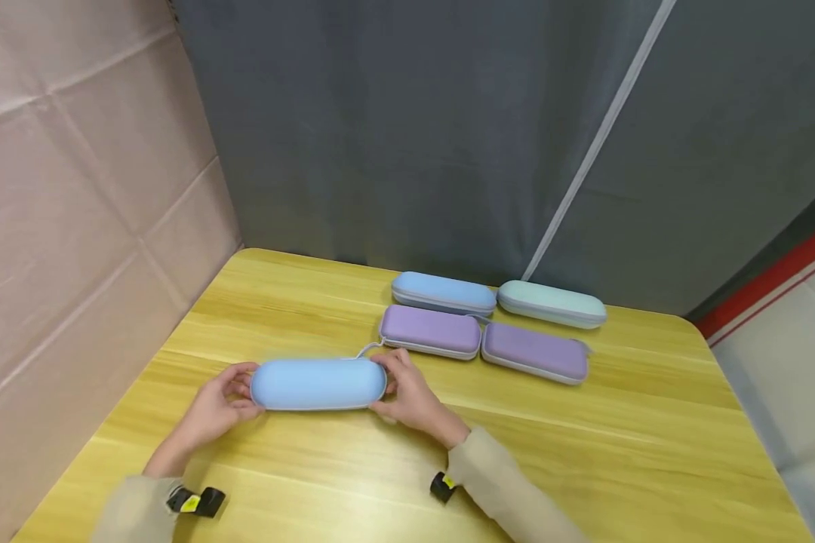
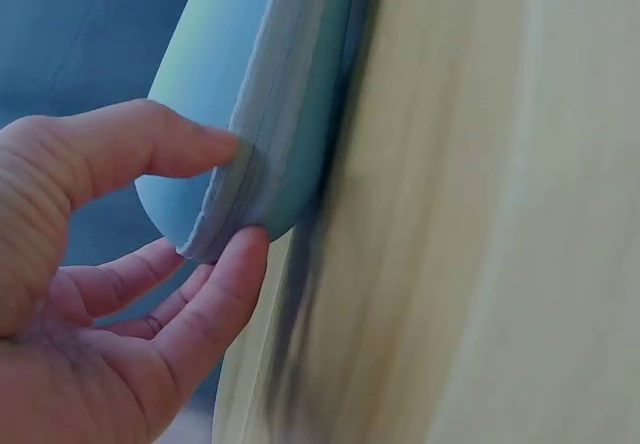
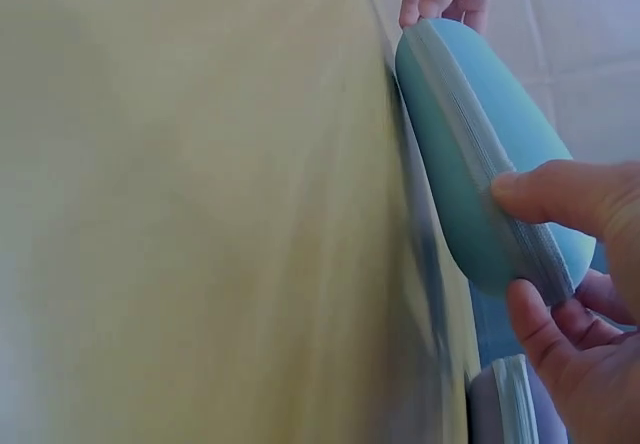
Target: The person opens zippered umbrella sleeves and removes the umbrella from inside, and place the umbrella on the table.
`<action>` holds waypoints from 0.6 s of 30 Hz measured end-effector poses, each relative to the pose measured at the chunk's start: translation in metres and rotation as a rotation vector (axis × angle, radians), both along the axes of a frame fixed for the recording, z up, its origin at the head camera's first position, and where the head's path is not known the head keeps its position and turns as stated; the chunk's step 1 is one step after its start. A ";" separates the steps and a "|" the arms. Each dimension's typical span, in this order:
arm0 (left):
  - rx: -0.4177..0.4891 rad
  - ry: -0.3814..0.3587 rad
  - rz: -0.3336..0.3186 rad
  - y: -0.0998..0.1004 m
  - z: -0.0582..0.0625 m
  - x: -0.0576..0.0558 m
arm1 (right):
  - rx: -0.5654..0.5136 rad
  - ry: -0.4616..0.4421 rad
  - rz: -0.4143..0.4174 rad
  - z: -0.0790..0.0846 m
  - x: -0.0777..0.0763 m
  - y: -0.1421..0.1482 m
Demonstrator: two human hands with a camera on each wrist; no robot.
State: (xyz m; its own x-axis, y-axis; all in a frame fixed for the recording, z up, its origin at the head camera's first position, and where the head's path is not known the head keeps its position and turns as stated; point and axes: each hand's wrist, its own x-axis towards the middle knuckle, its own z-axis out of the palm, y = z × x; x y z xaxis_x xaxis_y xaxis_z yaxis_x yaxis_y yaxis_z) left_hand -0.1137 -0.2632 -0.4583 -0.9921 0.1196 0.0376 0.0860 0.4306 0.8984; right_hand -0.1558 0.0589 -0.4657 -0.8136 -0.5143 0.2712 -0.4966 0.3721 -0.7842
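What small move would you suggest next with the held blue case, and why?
Perhaps ease the held blue case toward the four other cases: the left hand and right hand grip its ends, and those four lie close together, farther back to its right.

Long beige sleeves [image 1: 512,483] are ending near both wrists [image 1: 167,455], where small black cameras [image 1: 211,502] are showing bright yellow patches [image 1: 190,504].

We note a yellow wood-grain table [image 1: 652,430], dark grey cloth [image 1: 394,136] behind, creased pinkish sheet [image 1: 81,204] left, red band [image 1: 774,279] right.
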 end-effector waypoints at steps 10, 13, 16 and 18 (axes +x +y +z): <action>0.058 0.017 -0.090 0.053 0.002 0.004 | -0.063 0.021 -0.098 0.005 0.035 0.056; 0.062 0.003 -0.110 0.070 0.001 0.000 | -0.075 0.040 -0.134 0.005 0.044 0.072; 0.060 -0.009 -0.136 0.087 0.001 -0.006 | -0.077 0.072 -0.167 0.004 0.049 0.087; 0.057 -0.010 -0.148 0.098 0.001 -0.011 | -0.071 0.091 -0.194 0.002 0.052 0.096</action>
State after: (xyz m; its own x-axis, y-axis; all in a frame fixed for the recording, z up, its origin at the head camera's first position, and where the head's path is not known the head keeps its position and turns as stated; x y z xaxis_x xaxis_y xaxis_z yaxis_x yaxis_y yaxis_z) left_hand -0.1246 -0.1656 -0.4576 -0.9641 0.2627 0.0389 0.1358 0.3618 0.9223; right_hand -0.1042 0.1553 -0.4638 -0.8662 -0.3274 0.3775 -0.4906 0.4134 -0.7671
